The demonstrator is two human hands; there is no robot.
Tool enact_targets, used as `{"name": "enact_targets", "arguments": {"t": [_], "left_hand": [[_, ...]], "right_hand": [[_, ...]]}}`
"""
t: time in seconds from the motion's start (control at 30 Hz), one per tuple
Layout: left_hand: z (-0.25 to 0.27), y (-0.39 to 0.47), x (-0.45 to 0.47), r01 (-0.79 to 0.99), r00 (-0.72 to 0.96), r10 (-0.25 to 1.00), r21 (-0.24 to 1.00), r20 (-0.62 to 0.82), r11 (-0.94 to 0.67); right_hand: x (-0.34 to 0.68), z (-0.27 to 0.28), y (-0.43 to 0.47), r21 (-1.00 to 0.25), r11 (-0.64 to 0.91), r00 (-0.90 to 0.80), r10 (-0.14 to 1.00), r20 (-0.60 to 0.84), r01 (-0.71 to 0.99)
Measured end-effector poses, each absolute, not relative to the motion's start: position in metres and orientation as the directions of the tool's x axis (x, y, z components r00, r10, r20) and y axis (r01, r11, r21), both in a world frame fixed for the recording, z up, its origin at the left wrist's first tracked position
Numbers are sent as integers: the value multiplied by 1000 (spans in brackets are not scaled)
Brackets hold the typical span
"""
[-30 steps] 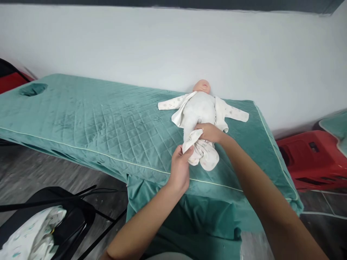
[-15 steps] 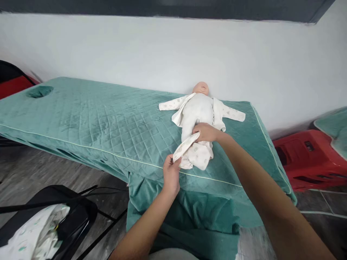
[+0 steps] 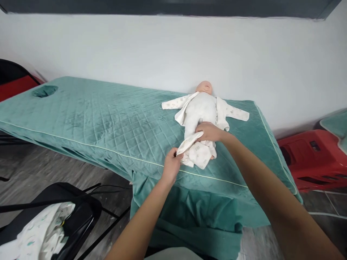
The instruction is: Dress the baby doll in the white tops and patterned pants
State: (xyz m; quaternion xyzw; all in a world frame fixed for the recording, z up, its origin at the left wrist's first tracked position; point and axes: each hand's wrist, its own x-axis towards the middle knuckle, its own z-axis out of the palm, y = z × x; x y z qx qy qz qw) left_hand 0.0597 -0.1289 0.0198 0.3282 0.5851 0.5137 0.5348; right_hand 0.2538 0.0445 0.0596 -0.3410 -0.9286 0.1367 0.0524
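A baby doll (image 3: 202, 104) with a white cloth body lies on its back, head toward the wall. Its patterned white jacket (image 3: 222, 108) hangs open at the front, with both sleeves spread sideways. Around the doll's lower legs bunch white baby pants (image 3: 201, 154) with a small print. My left hand (image 3: 172, 164) pinches the edge of the pants at the near left side. Between the doll's legs, my right hand (image 3: 208, 131) is closed on the upper edge of the same pants. The doll's feet are mostly hidden by the fabric.
A green quilted massage bed (image 3: 108, 119) with a face hole (image 3: 45, 91) stands along the white wall. At the lower left, a black folding chair (image 3: 89, 213) carries patterned white cloth (image 3: 38, 231). A red plastic stool (image 3: 317, 159) is at the right.
The view has shifted slightly, so everything sits a little further right. My left hand has risen slightly with the edge of the pants; both hands keep their hold.
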Motion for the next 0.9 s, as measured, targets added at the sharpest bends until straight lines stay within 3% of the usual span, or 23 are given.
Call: {"name": "enact_targets", "arguments": {"t": [0.1, 0.33, 0.6, 0.77, 0.9], "left_hand": [[19, -130, 62, -141, -214, 939, 959, -271, 245], [27, -121, 61, -265, -107, 906, 890, -409, 371], [23, -113, 67, -349, -15, 929, 873, -370, 342], [14, -99, 68, -260, 4, 959, 926, -284, 275], [8, -78, 59, -4, -23, 997, 997, -79, 79]], "right_hand": [[254, 59, 44, -302, 725, -758, 652, 14, 619], [254, 61, 40, -351, 708, -749, 662, 27, 613], [259, 66, 37, -511, 640, -735, 677, 22, 574], [262, 66, 37, -568, 598, -717, 696, 20, 565], [264, 67, 34, -622, 545, -685, 728, 20, 562]]}}
